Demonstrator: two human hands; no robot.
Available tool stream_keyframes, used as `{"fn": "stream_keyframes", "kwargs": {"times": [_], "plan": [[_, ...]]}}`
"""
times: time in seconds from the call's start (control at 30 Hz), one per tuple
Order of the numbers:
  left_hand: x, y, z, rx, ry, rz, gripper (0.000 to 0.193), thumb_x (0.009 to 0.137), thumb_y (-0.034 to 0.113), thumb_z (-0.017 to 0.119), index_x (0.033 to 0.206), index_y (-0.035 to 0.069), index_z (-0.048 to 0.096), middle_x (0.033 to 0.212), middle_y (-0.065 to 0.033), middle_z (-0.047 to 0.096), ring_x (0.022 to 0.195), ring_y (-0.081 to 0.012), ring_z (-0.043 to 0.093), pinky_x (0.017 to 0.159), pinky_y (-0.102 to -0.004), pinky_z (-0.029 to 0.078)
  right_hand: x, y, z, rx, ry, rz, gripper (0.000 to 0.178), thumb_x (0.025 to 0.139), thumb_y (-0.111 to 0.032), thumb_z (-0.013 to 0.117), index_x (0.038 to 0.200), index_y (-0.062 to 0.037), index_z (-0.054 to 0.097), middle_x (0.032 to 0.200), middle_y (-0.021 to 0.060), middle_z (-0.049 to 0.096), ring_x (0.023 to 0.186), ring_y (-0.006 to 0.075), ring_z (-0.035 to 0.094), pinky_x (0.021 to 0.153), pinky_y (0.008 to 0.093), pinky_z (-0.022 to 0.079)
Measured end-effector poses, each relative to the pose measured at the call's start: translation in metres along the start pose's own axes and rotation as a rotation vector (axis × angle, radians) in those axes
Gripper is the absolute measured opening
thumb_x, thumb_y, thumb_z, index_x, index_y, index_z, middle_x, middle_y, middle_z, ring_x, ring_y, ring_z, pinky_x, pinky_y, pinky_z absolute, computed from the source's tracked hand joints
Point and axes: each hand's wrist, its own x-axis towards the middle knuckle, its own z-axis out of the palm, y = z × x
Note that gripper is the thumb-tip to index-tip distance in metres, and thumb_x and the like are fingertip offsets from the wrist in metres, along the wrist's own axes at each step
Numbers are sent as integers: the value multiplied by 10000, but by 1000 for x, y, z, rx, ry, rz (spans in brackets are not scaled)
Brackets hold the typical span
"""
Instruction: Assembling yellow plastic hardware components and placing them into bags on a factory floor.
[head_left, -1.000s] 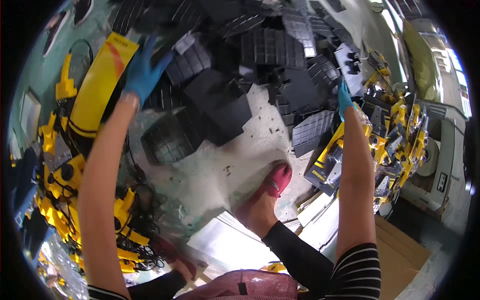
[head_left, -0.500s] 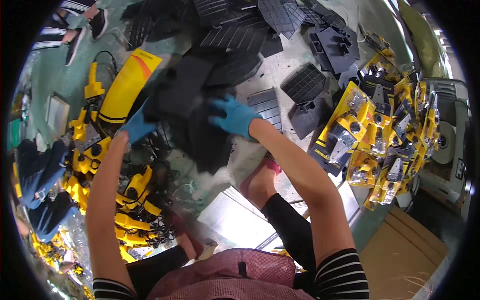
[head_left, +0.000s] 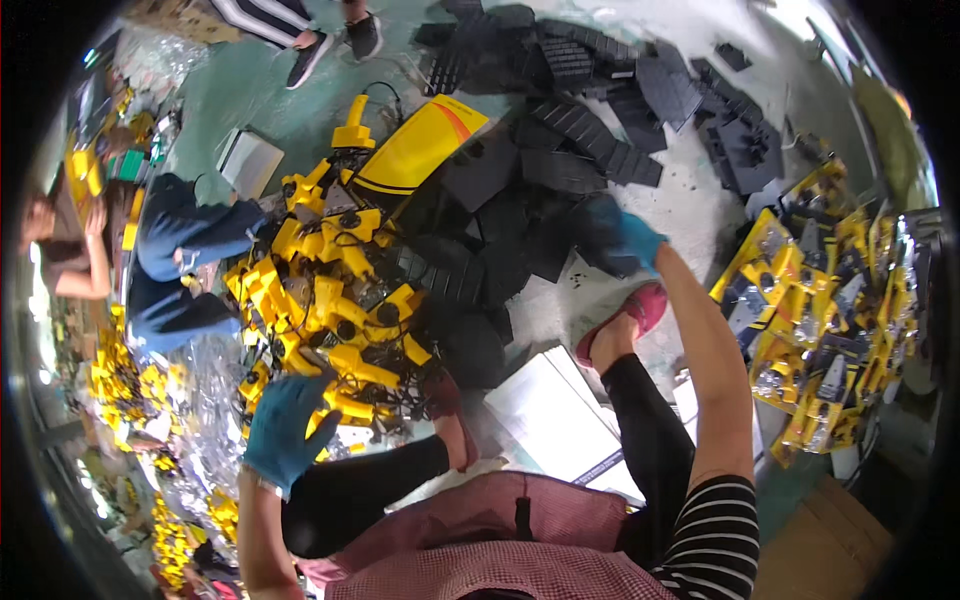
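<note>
"Green floor [head_left: 235, 92] around the piles; where are the hands?"

"Right hand [head_left: 638, 242] is at a blurred black panel [head_left: 598, 222], which lies left of its fingers; I cannot tell its grip, nor the panel's long axis."

"And the left?"

"Left hand [head_left: 285, 425], thumb spread wide, looks empty, nearer the yellow tools [head_left: 328, 300]. Clear packs [head_left: 782, 268] at right hold similar ones."

Left hand [head_left: 288, 428] low, right hand [head_left: 636, 240] farther out.
Both wear blue gloves [head_left: 280, 440]. The left thumb [head_left: 324, 431] sticks out to the side; the right arm [head_left: 712, 370] stretches forward, and that hand looks blurry.
</note>
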Motion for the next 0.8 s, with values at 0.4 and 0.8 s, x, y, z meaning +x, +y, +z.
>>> {"fn": "stream_keyframes", "kwargs": {"times": [0.4, 0.8], "plan": [[-73, -47, 49, -56, 43, 58, 387, 908, 372, 555, 1187, 107, 601, 1107, -167, 651, 1038, -355, 611, 898, -450, 478, -369, -94, 52, 354, 783, 93, 404, 963, -238, 560, 1276, 17, 570, 1167, 80, 651, 1054, 137, 604, 898, 275, 483], [-98, -75, 65, -275, -108, 35, 450, 922, 335, 536, 1267, 51, 585, 1146, -158, 662, 1066, -292, 625, 931, -368, 467, -492, 13, 192, 85, 752, 550, 376, 896, -321, 604, 1165, -67, 675, 1097, 97, 708, 965, 185, 655, 867, 321, 501]]}}
